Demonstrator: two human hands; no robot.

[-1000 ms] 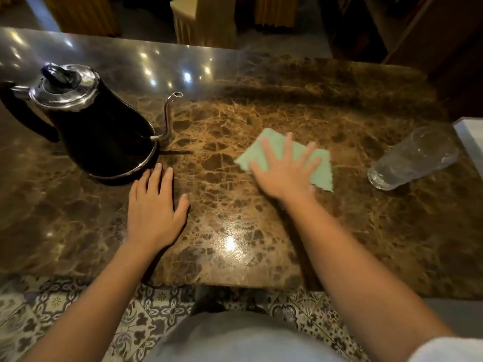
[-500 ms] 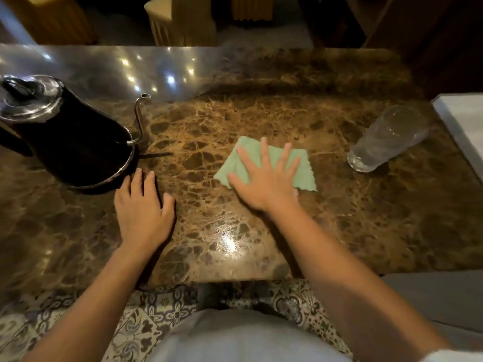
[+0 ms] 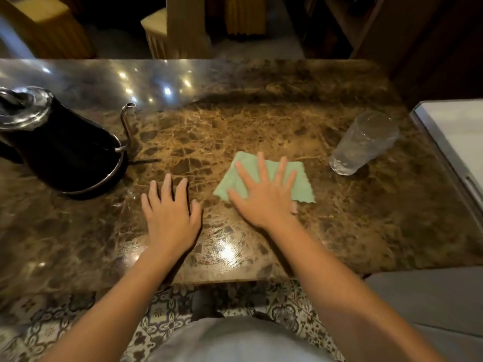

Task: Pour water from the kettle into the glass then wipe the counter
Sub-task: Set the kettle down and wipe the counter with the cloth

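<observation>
A black gooseneck kettle [image 3: 60, 150] with a steel lid stands at the left of the brown marble counter [image 3: 235, 121]. A clear glass [image 3: 363, 145] holding water stands at the right. A light green cloth [image 3: 300, 184] lies flat in the middle of the counter. My right hand [image 3: 264, 194] presses flat on the cloth with its fingers spread and covers the cloth's left part. My left hand [image 3: 170, 215] rests palm down on the bare marble, just right of the kettle's base, holding nothing.
A white surface with a metal edge [image 3: 449, 142] adjoins the counter on the right. Chairs [image 3: 177, 30] stand beyond the far edge. Patterned floor tiles [image 3: 287, 307] show below the near edge.
My right hand has slid the cloth toward me and a little to the left. My left hand stays flat on the counter. The view has shifted to the right.
</observation>
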